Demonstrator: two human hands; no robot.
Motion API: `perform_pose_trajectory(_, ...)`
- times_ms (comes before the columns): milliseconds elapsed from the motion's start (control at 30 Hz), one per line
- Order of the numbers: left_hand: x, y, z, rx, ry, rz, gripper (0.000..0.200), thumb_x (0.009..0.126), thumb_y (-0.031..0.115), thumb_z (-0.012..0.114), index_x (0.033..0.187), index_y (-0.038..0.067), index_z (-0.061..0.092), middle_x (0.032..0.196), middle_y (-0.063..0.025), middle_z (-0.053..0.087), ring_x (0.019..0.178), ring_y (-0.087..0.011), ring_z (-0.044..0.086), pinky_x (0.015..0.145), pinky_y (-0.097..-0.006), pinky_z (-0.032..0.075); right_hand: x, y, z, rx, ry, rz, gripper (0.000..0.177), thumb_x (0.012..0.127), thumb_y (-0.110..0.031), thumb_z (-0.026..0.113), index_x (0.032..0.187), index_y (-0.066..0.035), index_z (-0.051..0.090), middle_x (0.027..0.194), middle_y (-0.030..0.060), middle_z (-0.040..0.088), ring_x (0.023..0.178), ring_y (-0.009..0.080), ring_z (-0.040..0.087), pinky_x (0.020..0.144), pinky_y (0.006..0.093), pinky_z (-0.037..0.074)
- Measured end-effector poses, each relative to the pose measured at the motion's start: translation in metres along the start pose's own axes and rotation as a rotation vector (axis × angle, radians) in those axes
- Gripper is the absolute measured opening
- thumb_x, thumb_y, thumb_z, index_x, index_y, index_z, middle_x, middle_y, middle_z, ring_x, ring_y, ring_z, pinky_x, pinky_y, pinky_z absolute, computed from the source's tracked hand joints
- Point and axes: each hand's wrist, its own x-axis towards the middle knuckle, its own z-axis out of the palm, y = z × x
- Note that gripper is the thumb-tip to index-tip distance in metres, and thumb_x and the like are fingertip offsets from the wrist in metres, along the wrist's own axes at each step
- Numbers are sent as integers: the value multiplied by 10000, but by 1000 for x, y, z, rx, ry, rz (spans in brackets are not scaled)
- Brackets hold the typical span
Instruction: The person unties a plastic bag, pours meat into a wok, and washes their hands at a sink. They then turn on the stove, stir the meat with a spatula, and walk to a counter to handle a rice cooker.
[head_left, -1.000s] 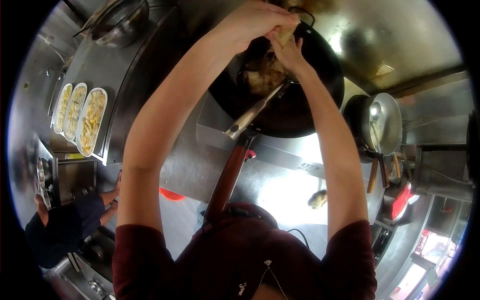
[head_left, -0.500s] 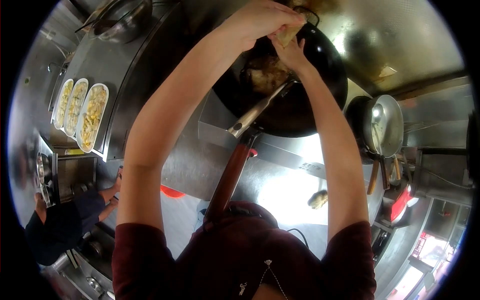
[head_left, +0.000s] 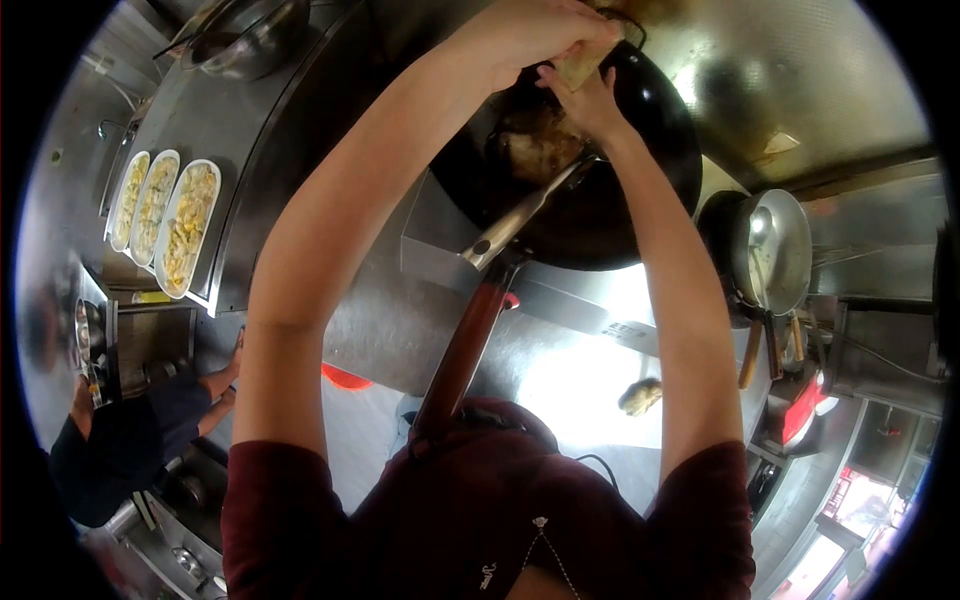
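Pinching the tan piece of food (head_left: 578,68) over the black wok (head_left: 640,190), our left hand (head_left: 530,35) gripping on top and our right hand (head_left: 590,100) below, we should lower it gently, fingers up high.

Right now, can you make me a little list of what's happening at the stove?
left hand: pinches a tan piece of food over the wok
right hand: holds the same piece from below
wok: black, brown food inside
ladle: rests in the wok, handle toward the cook
dishes: three, yellow food, on the left
lid: on a pan, right
other person: lower left, dark shirt
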Motion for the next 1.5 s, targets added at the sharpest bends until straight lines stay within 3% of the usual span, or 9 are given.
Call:
perform_pose_trajectory(200,5,-4,-4,-38,-108,61,243,834,198,544,652,39,563,607,-25,514,581,-115,474,608,-255,367,2,1,1,-25,8,5,670,826,-623,230,654,-99,611,1021,83,560,1196,263,294,996,569,36)
perform_pose_trajectory(467,6,-5,-6,-47,-159,150,263,838,183,537,622,35,555,559,-35,512,534,-116,470,561,-250,367,2,4,3,-59,-16,-38,677,815,-628,267,556,-84,576,782,61,600,1101,264,378,1001,544,95)
perform_pose_trajectory(800,-14,13,-21,3,113,166,225,829,207,555,828,-8,619,722,-54,584,652,-118,527,605,-246,394,-5,29,-5,-10,-278,113,455,747,-367,584,1152,-171,520,1329,87,338,1247,286,241,1021,481,151)
perform_pose_trajectory(1033,-28,9,-45,-90,122,286,212,823,198,562,873,0,619,718,1,550,643,-82,468,583,-210,358,-28,0,-41,651,-13,36,406,753,-157,568,1141,-50,513,1148,124,523,1087,266,466,913,342,368)
perform_pose_trajectory(1100,-36,9,-41,-107,199,233,213,823,202,563,876,4,619,706,11,536,638,-74,454,578,-205,353,-36,4,-26,61,-279,175,407,761,-180,579,1138,-41,513,1105,136,547,1062,237,485,883,323,382)
perform_pose_trajectory(1167,-43,7,-41,-139,235,217,217,822,208,566,889,8,619,706,13,535,639,-68,450,584,-199,352,-44,7,-19,164,-66,177,388,771,-187,576,1122,-30,524,1045,121,579,1008,200,513,862,300,384)
perform_pose_trajectory(1267,-64,7,-41,-251,312,139,237,830,232,560,898,9,608,705,-3,548,630,-72,463,590,-198,368,-45,-16,-45,896,128,332,329,789,-212,586,1047,-10,562,994,69,593,903,135,528,819,255,383)
perform_pose_trajectory(1367,-96,20,-42,-354,420,151,253,839,248,545,916,11,589,748,-25,564,668,-96,495,630,-224,400,-47,16,-22,86,31,92,341,787,-232,592,1056,-25,561,1017,73,584,928,157,526,813,264,391)
perform_pose_trajectory(1500,-160,-22,-80,-360,343,466,262,837,176,520,1050,29,561,1025,-57,580,911,-149,538,787,-295,415,-58,-9,-48,868,164,377,372,806,-271,548,1118,-69,522,1041,74,577,981,165,506,844,328,376)
